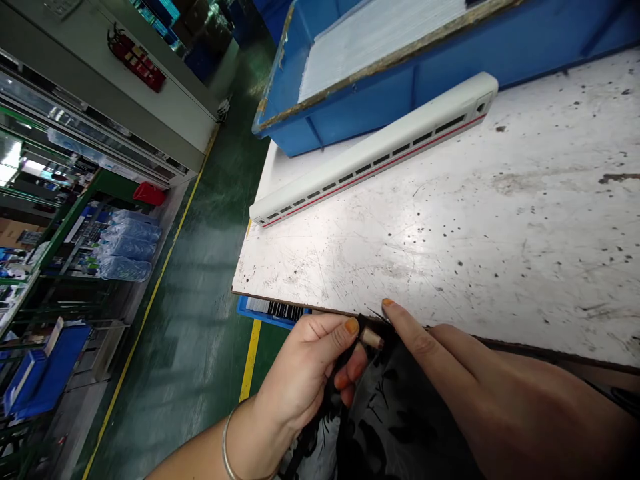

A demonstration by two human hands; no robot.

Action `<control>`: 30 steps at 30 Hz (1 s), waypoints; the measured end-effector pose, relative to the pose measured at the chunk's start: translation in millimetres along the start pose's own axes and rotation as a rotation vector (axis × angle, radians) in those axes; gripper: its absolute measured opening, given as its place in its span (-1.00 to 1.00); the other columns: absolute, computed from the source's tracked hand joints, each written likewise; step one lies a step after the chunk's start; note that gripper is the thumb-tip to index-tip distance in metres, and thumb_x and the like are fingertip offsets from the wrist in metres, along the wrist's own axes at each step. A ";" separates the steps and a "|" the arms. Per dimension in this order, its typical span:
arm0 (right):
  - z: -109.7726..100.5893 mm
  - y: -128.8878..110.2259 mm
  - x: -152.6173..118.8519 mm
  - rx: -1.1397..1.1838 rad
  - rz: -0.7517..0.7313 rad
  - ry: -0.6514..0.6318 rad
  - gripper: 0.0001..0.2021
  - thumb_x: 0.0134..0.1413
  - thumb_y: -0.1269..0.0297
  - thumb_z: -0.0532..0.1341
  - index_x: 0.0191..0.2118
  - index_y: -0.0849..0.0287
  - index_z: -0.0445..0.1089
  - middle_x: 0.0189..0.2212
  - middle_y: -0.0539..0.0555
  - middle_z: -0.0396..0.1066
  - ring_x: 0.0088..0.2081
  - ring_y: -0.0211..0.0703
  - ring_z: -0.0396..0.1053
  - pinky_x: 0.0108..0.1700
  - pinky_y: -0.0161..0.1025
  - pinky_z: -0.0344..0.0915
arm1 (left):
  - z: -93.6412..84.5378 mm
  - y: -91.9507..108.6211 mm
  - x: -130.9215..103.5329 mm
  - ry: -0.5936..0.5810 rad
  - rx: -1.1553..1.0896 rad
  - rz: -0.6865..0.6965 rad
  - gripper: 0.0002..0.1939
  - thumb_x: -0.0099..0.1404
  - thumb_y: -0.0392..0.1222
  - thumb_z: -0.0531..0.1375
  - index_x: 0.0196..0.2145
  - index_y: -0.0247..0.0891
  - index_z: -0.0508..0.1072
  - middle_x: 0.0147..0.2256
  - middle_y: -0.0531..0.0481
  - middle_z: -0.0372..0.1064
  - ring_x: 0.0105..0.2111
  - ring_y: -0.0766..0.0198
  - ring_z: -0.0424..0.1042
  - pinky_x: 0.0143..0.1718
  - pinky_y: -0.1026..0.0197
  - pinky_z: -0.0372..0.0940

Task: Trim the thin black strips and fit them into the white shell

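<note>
Train car on the table, bin behind

The long white plastic model train car (375,157) lies lengthwise on the white wooden table (350,260), its left end at the table's left edge and its right end farther back. Behind the train car is the large rectangular blue plastic bin (365,110), with the flat white sheets (380,43) in it. Before the train car, below the table's front edge, is the small blue plastic tray (273,320). Well to its left are the clear bluish plastic bottles (127,247), with the round red plastic bucket (149,193) behind them.
</note>
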State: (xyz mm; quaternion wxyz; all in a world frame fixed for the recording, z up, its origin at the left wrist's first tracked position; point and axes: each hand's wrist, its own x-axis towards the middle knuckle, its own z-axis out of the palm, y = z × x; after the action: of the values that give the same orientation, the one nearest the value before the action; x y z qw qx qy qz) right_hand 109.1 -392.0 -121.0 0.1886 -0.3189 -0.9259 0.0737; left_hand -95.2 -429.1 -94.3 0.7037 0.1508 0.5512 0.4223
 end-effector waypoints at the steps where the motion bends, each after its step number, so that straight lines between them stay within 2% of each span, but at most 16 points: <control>1: 1.6 0.5 -0.8 -0.010 -0.010 -0.002 -0.20 0.03 0.47 0.15 0.45 0.35 0.09 -0.33 0.00 0.43 -0.56 -0.29 0.28 -0.55 -0.27 0.23 | 0.3 0.0 0.1 0.005 0.010 0.004 -0.68 0.36 -0.04 0.31 -0.45 -0.32 0.55 -0.66 0.12 0.19 -0.69 0.47 0.05 -0.70 0.44 0.17; 4: 6.6 1.1 -2.7 -0.023 -0.022 0.005 -0.19 0.03 0.45 0.17 0.46 0.34 0.08 -0.30 0.01 0.45 -0.59 -0.28 0.22 -0.60 -0.25 0.20 | 1.3 -0.3 0.2 0.035 0.048 0.025 -0.67 0.34 -0.04 0.34 -0.47 -0.34 0.54 -0.63 0.11 0.20 -0.66 0.46 0.09 -0.66 0.44 0.21; 10: 8.3 2.5 -2.2 0.027 -0.047 -0.027 -0.19 0.07 0.44 0.13 0.47 0.40 0.01 -0.28 0.05 0.45 -0.56 -0.24 0.26 -0.59 -0.23 0.22 | 3.9 0.2 0.0 0.101 0.083 0.030 -0.59 0.27 0.00 0.40 -0.57 -0.32 0.47 -0.62 0.11 0.18 -0.64 0.46 0.10 -0.66 0.42 0.23; 17: 2.1 3.3 -0.7 0.061 -0.055 0.011 -0.26 0.08 0.47 0.13 0.42 0.39 0.11 -0.36 0.00 0.34 -0.56 -0.25 0.26 -0.58 -0.23 0.17 | 7.5 2.4 0.2 0.115 0.109 0.043 -0.53 0.26 0.00 0.41 -0.63 -0.31 0.41 -0.63 0.10 0.17 -0.64 0.46 0.10 -0.67 0.42 0.20; 24: 2.5 0.6 2.9 0.004 -0.036 0.058 -0.41 0.21 0.46 0.05 0.36 0.38 0.20 -0.43 -0.04 0.25 -0.62 -0.25 0.10 -0.60 -0.20 -0.01 | 7.1 2.1 0.6 0.123 0.121 0.047 -0.55 0.25 -0.02 0.42 -0.63 -0.32 0.43 -0.63 0.11 0.15 -0.64 0.46 0.08 -0.67 0.42 0.20; 30: 0.4 -2.4 8.7 -0.042 -0.001 0.087 -0.43 0.25 0.49 0.05 0.36 0.38 0.17 -0.45 -0.05 0.24 -0.62 -0.23 0.07 -0.60 -0.18 -0.06 | 5.5 3.2 1.2 0.133 0.142 0.047 -0.56 0.25 -0.02 0.42 -0.63 -0.32 0.44 -0.63 0.12 0.14 -0.64 0.46 0.08 -0.68 0.42 0.18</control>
State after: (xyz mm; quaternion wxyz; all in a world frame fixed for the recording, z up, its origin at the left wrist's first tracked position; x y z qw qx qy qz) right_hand 101.4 -388.5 -118.1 0.2221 -0.3252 -0.9183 0.0400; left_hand -91.6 -424.9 -91.1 0.6431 0.1847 0.6215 0.4076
